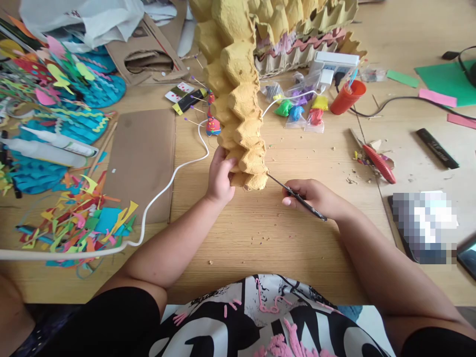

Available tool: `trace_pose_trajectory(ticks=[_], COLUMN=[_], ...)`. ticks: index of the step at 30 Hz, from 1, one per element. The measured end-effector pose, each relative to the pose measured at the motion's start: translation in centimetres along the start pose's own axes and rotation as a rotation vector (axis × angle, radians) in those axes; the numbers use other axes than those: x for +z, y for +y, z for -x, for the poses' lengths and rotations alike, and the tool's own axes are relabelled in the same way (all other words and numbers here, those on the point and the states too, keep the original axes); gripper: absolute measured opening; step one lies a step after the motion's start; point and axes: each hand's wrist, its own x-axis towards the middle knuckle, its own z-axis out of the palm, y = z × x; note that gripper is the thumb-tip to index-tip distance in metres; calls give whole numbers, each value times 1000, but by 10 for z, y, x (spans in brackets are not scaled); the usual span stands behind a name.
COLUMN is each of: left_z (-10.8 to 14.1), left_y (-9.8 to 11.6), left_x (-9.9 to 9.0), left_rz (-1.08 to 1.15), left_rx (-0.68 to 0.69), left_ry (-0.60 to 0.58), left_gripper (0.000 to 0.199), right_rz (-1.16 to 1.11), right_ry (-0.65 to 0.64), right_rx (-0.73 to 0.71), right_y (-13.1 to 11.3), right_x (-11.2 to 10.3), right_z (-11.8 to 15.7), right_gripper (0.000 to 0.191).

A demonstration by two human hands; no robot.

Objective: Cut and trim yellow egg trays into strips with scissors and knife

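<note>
Head view, and I take the clock from the hands, with twelve straight ahead of the person. Nearest, toward four, the right hand [310,196] is curled firmly about the black scissors [299,198], their tip meeting the carton's edge; whether the blades are parted I can't tell. The left hand [221,173], toward nine, pinches the near end of the yellow egg carton [243,106], thumb on top, likely to keep the rim steady right beside the blades. The carton runs off toward twelve, out of sight, its long edge turned to the scissors, which seems to suit them.

On the desk [230,243] at three lies a red-handled knife [379,163], blade pointing away from the person, perhaps for safety. Paper scraps [78,218] are heaped near nine, apparently pushed aside from the cutting. Between nine and ten, a white cable [159,191] crosses a cardboard sheet [145,158]. Farther off, toward one, sit small bags of coloured clay [297,113], an orange cup [347,98] just beyond their right, and, farthest, stacked cartons [312,22], nested presumably to save room.
</note>
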Motion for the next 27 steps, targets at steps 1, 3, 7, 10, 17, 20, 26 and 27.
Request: trace_pose_trajectory(ticks=[1, 3, 7, 10, 17, 20, 26, 27], left_z=[0, 0, 0, 0, 1, 1, 0, 0], left_y=[0, 1, 1, 1, 2, 2, 0, 0], left_x=[0, 1, 1, 1, 2, 2, 2, 2], left_rz=[-1, -10, -33, -57, -63, -40, -16, -11], left_rx=[-5, -13, -25, -28, -20, -12, -48, -54], left_ry=[4, 13, 26, 35, 27, 22, 10, 12], left_gripper=[25, 28, 36, 33, 27, 26, 28, 28], right_rz=[5, 17, 38, 47, 115, 129, 167, 183], right_ry=[2, 12, 28, 36, 58, 67, 69, 69], right_rx=[0, 4, 23, 34, 71, 85, 67, 63], right_y=[0, 0, -1, -2, -3, -3, -5, -5], right_x=[0, 1, 1, 2, 3, 4, 4, 4], right_z=[0, 0, 0, 0, -1, -1, 0, 0], right_gripper=[42, 42, 41, 42, 44, 44, 44, 44])
